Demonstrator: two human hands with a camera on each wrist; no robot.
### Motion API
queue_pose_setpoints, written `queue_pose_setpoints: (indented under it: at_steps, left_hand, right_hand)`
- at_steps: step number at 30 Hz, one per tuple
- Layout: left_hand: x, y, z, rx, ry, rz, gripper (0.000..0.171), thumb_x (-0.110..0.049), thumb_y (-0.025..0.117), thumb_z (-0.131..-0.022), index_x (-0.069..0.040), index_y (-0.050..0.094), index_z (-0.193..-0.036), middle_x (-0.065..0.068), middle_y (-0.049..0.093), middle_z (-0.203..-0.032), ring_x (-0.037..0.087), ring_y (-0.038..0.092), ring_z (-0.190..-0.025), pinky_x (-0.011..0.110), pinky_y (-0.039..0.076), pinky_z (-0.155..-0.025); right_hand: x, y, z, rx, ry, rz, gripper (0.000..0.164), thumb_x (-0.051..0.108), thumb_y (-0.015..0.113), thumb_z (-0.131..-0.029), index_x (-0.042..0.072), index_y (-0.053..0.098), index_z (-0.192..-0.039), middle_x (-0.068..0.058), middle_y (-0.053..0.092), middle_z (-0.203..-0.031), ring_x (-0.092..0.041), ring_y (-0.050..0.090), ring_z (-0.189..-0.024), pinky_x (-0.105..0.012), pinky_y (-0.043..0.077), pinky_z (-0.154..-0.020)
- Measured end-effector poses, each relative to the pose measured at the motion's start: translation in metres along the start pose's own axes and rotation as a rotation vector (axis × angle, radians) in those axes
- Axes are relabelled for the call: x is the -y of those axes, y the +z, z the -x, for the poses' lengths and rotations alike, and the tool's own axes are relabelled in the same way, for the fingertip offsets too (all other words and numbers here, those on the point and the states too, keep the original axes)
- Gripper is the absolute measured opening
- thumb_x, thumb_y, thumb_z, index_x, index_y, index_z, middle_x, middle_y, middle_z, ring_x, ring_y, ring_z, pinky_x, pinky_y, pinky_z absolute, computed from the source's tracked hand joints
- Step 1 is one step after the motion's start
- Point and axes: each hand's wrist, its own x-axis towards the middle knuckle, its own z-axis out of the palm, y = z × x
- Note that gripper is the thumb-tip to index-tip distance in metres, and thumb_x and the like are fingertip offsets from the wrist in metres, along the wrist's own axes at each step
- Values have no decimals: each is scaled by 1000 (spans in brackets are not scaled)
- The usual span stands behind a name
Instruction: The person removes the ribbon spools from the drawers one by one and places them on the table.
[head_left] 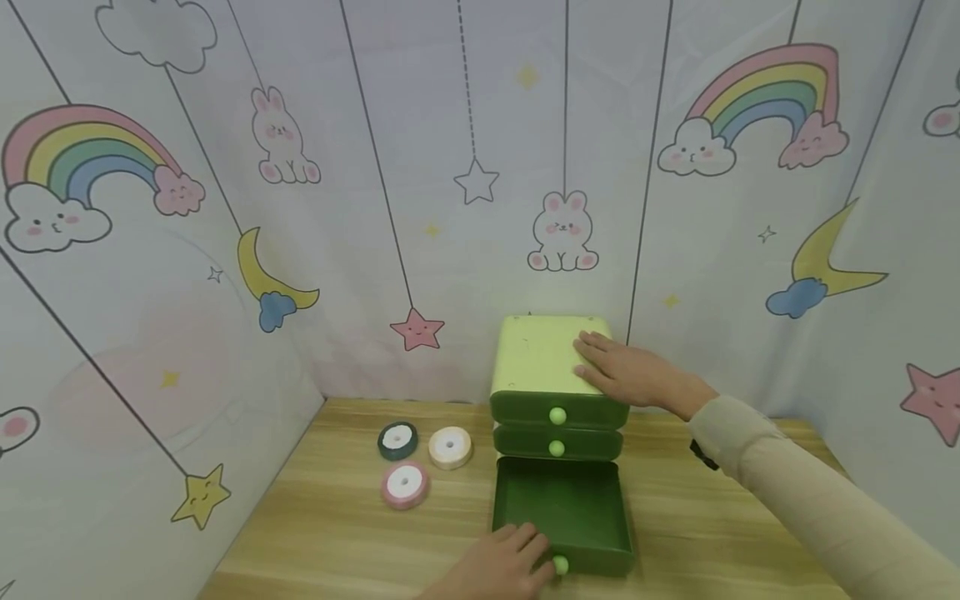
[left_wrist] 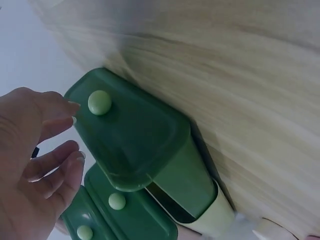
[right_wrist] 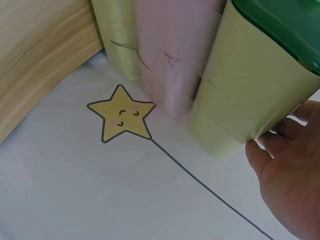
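A small drawer cabinet [head_left: 547, 354] with a pale green top stands at the back of the table. Its bottom drawer [head_left: 596, 562], dark green with a pale round knob [head_left: 560, 566], is pulled far out, its bare floor showing. Beside that drawer's front, at the near left, is my left hand [head_left: 497, 568]. The left wrist view shows its fingers [left_wrist: 70, 165] loosely bent, apart from the knob [left_wrist: 100, 102], with fingertips close to the drawer's edge. My right hand [head_left: 626, 372] rests with extended fingers on the right side of the cabinet's top.
Left of the cabinet lie three ribbon rolls: dark green [head_left: 397, 440], cream [head_left: 450, 447] and pink [head_left: 406, 485]. Two closed drawers [head_left: 517, 410] sit above the pulled-out one. A patterned cloth [head_left: 480, 250] hangs behind the wooden table [head_left: 337, 533] and at its sides.
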Motion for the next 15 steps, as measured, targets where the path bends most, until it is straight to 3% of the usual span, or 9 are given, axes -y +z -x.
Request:
queue_pose_setpoints:
  at_steps: [4,8,11,15]
  left_hand:
    - [-6,2,-5,-27,0,-14,25,-49,57,-104,-29,70,-95,-12,62,-97,3,53,-84,12,38,-65]
    - [-7,2,-13,-45,35,-45,28,-49,54,-106,-28,71,-98,-12,62,-98,2,53,-84,12,38,-63]
    - [-8,1,-19,7,99,-12,32,-47,47,-110,-27,72,-103,-12,63,-102,0,56,-87,11,42,-65]
    - [-12,8,-24,42,156,28,28,-41,48,-110,-27,71,-103,-12,66,-106,-3,58,-86,7,40,-63]
  right_hand:
    - [0,0,0,4,-1,4,70,46,35,-114,-1,27,-164,-24,21,-173,-43,21,-161,-61,25,-129]
    - [-1,-1,1,7,4,6,70,47,35,-114,-1,27,-164,-24,21,-173,-43,20,-162,-60,24,-129]
    - [-2,-2,1,8,4,5,70,46,36,-114,-1,27,-164,-24,21,-173,-43,20,-162,-60,24,-130]
    - [-3,1,0,15,9,8,71,49,35,-113,1,25,-165,-22,20,-174,-42,19,-162,-60,24,-130]
